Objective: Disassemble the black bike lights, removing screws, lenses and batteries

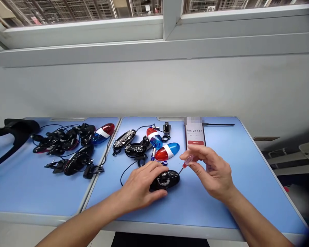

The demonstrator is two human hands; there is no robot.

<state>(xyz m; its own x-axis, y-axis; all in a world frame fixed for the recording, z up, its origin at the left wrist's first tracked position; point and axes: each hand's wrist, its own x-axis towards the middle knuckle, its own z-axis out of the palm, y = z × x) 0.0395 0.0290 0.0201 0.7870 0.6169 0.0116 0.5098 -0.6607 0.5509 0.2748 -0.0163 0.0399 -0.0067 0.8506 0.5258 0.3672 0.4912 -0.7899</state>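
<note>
On the right-hand blue table lies a glossy black oval housing (171, 179), with my left hand (144, 185) gripping its left end. My right hand (213, 171) pinches a small screwdriver (187, 161) with a clear red handle; its thin shaft slants down to the housing's right end. Just behind are a red, white and blue oval cover (168, 151) and a second such cover (154, 137), with small blue batteries (153, 153) beside them. Two opened black housings, one (124, 139) further back and one (135, 149) nearer, show their insides.
A phone (195, 132) showing a timer lies at the back, with a black cable (218, 124) running right. On the left table (41, 185) are several black units with cords (64, 139), a red and blue cover (103, 133) and a black curved object (14, 132). A wall and window stand behind.
</note>
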